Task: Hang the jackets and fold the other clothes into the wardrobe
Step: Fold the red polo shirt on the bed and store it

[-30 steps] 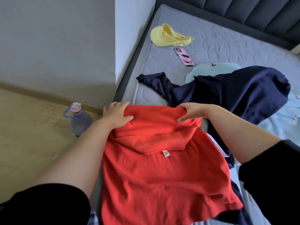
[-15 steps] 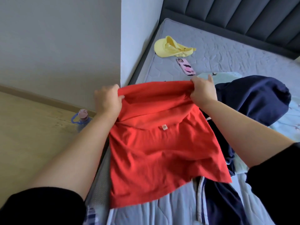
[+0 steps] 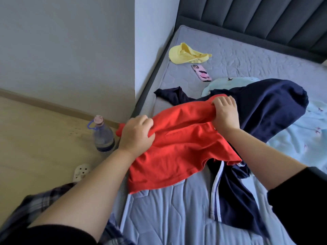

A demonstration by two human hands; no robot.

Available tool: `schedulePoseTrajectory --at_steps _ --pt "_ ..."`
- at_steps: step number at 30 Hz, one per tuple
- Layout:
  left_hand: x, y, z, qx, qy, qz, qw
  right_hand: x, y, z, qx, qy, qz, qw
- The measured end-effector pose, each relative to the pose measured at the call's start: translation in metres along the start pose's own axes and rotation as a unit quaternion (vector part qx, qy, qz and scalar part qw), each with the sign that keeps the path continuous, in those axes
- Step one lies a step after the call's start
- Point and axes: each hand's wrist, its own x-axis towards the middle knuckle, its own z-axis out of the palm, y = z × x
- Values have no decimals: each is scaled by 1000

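A red shirt point(image 3: 178, 152) lies partly folded on the grey mattress point(image 3: 177, 218), its lower hem towards me. My left hand point(image 3: 136, 133) grips its folded top edge at the left. My right hand point(image 3: 225, 112) grips the same edge at the right. Under and beside the shirt spreads a navy jacket point(image 3: 269, 106) with white stripes, reaching from the middle of the bed down to the near right. A light blue patterned garment point(image 3: 300, 138) lies beneath the jacket on the right.
A yellow cap point(image 3: 187, 53) and a pink phone point(image 3: 201, 73) lie farther up the mattress near the dark headboard point(image 3: 256, 20). On the wooden floor to the left stand a water bottle point(image 3: 102, 137) and a white slipper point(image 3: 80, 171). A wall corner point(image 3: 135, 50) meets the bed's left side.
Both hands lifted the red shirt's top edge up off the bed, then brought it back down and closer together; the shirt now lies more bunched and shorter on the mattress.
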Motion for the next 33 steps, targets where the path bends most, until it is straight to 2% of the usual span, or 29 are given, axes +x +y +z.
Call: schedulePoseTrajectory --at_steps 2,3,6,8,10,11,13,15,17,19,21,23,27,29,33 --pt "-13 10 -1 -37 -79 55 995 -33 3 -1 32 16 7 999" --pt "-20 15 -1 -52 -143 73 986 -51 5 1 41 6 20 999" --pt "-34 26 7 -28 -355 73 932 -95 12 11 51 -51 67 995" --pt "-40 31 11 15 -439 65 896 -118 14 15 54 -94 110 988" --pt "-45 35 11 40 -475 52 878 -132 13 15 68 -121 161 977" --pt "-47 38 11 59 -466 57 881 -135 11 14 81 -128 180 972" --pt "-55 47 17 105 -398 86 907 -137 6 10 105 -134 178 969" --pt "-65 58 25 120 -357 87 922 -136 1 9 106 -144 98 979" --pt "-77 67 36 137 -395 75 905 -136 -6 10 68 -185 -11 980" --pt "-88 71 46 169 -429 60 885 -133 -10 13 -19 -238 -86 967" --pt "-91 70 49 187 -426 47 884 -125 -13 17 -92 -281 -101 950" --pt "-86 65 49 191 -418 53 887 -115 -13 21 -116 -311 -100 938" --pt "-64 48 32 148 -376 2 915 -100 -14 20 -164 -399 -149 890" --pt "-51 41 19 107 -337 -54 934 -95 -16 12 -168 -368 -163 900" --pt "-14 24 -10 19 -243 -143 959 -67 -21 -19 -43 -128 -110 985"
